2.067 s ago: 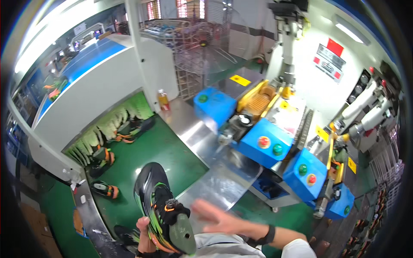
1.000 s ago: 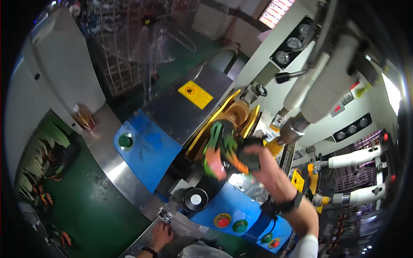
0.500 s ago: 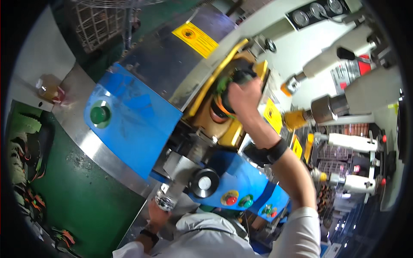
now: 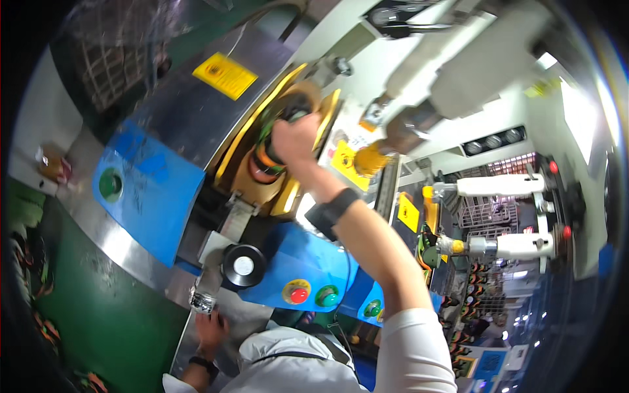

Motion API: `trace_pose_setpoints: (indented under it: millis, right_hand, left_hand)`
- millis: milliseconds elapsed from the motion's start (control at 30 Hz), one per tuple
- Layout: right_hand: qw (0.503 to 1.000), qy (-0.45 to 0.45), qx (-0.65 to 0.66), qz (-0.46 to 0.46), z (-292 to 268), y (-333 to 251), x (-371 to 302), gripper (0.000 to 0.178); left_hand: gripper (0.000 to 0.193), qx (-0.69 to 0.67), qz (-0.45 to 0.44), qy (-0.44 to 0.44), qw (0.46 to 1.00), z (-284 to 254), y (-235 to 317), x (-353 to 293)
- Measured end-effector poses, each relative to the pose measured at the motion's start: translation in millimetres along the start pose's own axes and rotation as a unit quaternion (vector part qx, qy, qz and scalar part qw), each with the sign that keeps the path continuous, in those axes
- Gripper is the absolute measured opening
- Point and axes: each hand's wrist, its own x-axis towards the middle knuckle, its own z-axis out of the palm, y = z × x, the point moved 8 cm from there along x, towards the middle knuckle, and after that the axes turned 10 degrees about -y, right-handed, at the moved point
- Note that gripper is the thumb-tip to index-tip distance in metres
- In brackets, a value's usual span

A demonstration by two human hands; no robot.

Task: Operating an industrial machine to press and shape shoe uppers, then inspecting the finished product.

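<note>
My right hand (image 4: 296,139) is closed on the upper part of a dark shoe (image 4: 265,157) with orange and green trim. The shoe sits in a press cradle with yellow side walls (image 4: 285,197), over a tan pad; my fingers hide part of it. My left hand (image 4: 210,333) is low in the view, just below the foil-wrapped end (image 4: 202,301) of a metal arm on the machine. It is slightly blurred, and its fingers look apart with nothing in them.
A black round knob (image 4: 244,265) stands beside a blue panel with a red button (image 4: 299,295) and green buttons. White press cylinders (image 4: 501,185) hang at the right. A blue cover with a green button (image 4: 110,185) is at left. Several shoes (image 4: 473,288) line the far right.
The view has swung, so the machine appears farther left. My left hand has come off the foil-wrapped end and sits below it. My right hand still holds the shoe in the cradle.
</note>
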Motion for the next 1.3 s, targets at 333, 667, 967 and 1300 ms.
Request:
trace_pose_setpoints:
  millis: [333, 667, 967, 1300]
  right_hand:
    - [0.899, -0.168, -0.238, -0.327, -163, -33, -280, 0.085]
    - [0.935, -0.225, 0.081, -0.262, -206, 49, -394, 0.067]
    - [0.69, -0.631, 0.297, -0.194, -141, 41, -532, 0.041]
    - [0.773, -0.622, 0.078, -0.095, -35, 157, -545, 0.035]
  left_hand:
    - [0.022, -0.107, -0.053, 0.059, 0.991, -51, 15, 21]
    - [0.019, -0.186, -0.062, -0.013, 0.98, -13, 81, -37]
    - [0.013, -0.367, -0.106, 0.099, 0.919, -29, 114, -229]
    - [0.036, 0.096, -0.415, 0.533, 0.731, -224, 40, -483]
